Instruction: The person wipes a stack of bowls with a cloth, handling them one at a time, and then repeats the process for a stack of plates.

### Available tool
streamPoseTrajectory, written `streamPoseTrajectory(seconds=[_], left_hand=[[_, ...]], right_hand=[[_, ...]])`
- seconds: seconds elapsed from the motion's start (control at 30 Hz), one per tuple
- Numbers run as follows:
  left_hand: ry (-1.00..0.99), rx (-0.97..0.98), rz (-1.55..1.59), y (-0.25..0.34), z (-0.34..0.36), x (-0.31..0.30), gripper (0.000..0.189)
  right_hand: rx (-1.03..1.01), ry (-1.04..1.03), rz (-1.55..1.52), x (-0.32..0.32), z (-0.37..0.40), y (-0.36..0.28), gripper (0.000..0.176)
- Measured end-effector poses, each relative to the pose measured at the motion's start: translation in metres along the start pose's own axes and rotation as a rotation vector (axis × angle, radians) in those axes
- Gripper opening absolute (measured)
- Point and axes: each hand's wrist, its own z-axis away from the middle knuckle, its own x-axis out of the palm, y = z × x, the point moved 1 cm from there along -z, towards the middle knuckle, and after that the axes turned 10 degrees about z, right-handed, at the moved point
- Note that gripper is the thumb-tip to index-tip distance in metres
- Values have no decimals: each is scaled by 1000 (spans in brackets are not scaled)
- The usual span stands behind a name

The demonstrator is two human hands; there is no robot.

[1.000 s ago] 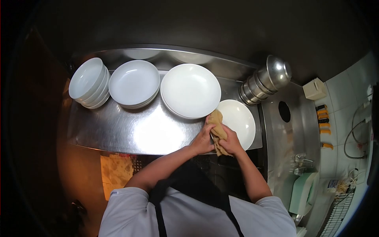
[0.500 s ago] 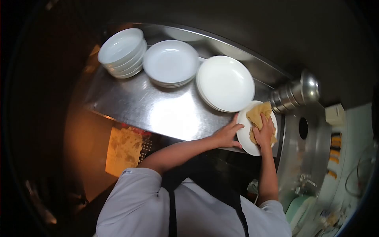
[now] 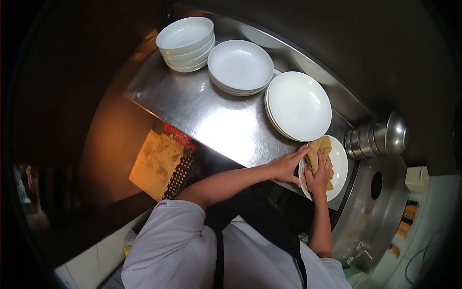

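Observation:
A white plate (image 3: 340, 166) lies at the right front part of the steel counter. My left hand (image 3: 288, 167) holds its left rim, with the fingers towards the far side and the thumb nearer me. Bunched on the plate's left half is a tan cloth (image 3: 317, 146). My right hand (image 3: 319, 178) grips this cloth and presses it against the plate's surface. Just behind the plate stands a stack of white plates (image 3: 299, 106).
Farther left on the steel counter (image 3: 192, 108) are a stack of shallow white bowls (image 3: 240, 65) and a stack of deeper bowls (image 3: 185, 36). Stacked metal containers (image 3: 373, 138) stand right of the plate, near a steel sink (image 3: 363, 219). A stained cardboard sheet (image 3: 156, 164) lies lower left.
My right hand has moved the cloth from the plate's right side to its left side. The left hand stays at the rim. The whole view has shifted with my head.

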Motion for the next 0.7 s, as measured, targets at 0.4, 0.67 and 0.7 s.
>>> streamPoseTrajectory(seconds=[0.4,0.67,0.7], left_hand=[[22,-55,30,24,0,-6,145],[63,-3,7,18,2,3,141],[95,47,-84,19,1,2,133]], right_hand=[[-40,12,-149,2,7,-4,68],[263,-319,-977,-32,21,-7,50],[314,-277,-1090,-44,24,-7,46]])
